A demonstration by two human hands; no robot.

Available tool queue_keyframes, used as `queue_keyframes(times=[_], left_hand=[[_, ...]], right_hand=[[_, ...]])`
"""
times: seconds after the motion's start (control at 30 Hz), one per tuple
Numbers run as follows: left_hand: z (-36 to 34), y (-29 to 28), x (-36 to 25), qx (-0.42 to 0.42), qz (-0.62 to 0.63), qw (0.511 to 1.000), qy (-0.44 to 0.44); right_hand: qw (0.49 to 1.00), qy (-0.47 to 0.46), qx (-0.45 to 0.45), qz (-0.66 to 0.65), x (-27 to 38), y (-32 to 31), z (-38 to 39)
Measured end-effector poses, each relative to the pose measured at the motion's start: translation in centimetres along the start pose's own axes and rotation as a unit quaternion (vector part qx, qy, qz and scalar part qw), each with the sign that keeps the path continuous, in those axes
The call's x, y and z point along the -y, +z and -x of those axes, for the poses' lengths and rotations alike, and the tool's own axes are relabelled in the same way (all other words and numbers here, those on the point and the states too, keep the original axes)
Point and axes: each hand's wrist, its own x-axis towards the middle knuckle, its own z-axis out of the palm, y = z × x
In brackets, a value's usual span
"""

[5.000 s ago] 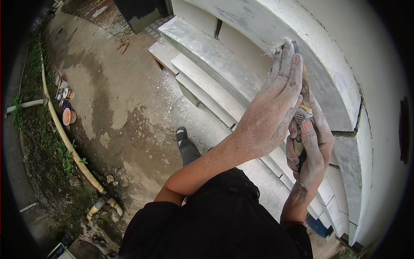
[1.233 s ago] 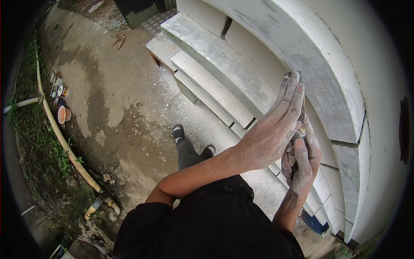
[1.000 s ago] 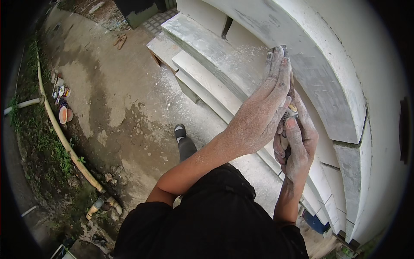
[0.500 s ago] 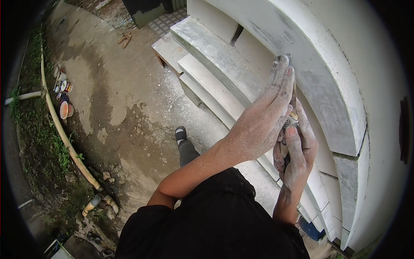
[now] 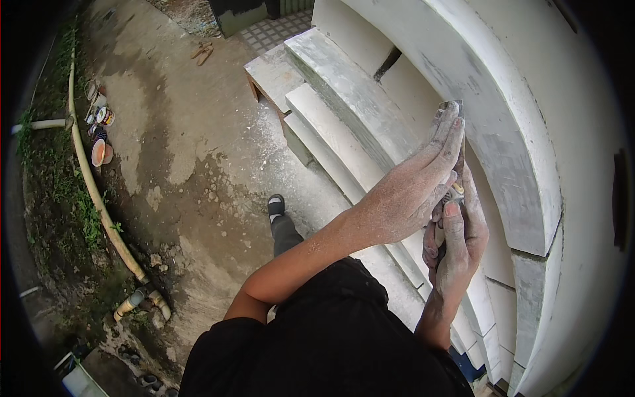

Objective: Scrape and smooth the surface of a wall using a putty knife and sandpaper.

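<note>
My right hand (image 5: 460,241) is wrapped round the handle of a putty knife (image 5: 461,153), its thumb on top. The knife points away from me along a curved white ledge (image 5: 489,126) on the wall. Laid along the blade, the fingers of my left hand (image 5: 403,198) are straight and close together, with the thumb bent near the knife's neck. White dust coats both hands. Only the blade's end and a strip of its edge show beyond my left fingers. Whether the blade touches the wall, I cannot tell.
Stepped white ledges (image 5: 350,99) run below the hands, with a dark gap (image 5: 387,63) in the wall above. Pale dust and flakes litter the concrete floor (image 5: 198,132). At the left lie a long pipe (image 5: 99,205), several small containers (image 5: 102,116) and sandals (image 5: 202,53).
The view has shifted a little, so the wall and ledges sit further right. Both hands and the putty knife have slid slightly back toward me along the wall, the hold unchanged.
</note>
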Motion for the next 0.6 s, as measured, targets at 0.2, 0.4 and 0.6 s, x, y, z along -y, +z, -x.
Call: queue_keyframes(times=[0.2,0.4,0.6], left_hand=[[-0.8,-1.6,0.5,0.021,0.017,1.0,-0.006],[-0.4,0.6,0.6,-0.017,-0.029,0.999,-0.014],[-0.3,0.3,0.2,-0.017,-0.028,0.999,-0.02]], right_hand=[[0.999,0.038,0.019,-0.031,1.1,1.2,0.0],[0.999,0.042,0.005,-0.029,0.8,0.0,-0.7],[1.0,0.013,0.018,-0.018,-0.7,-0.3,-0.6]])
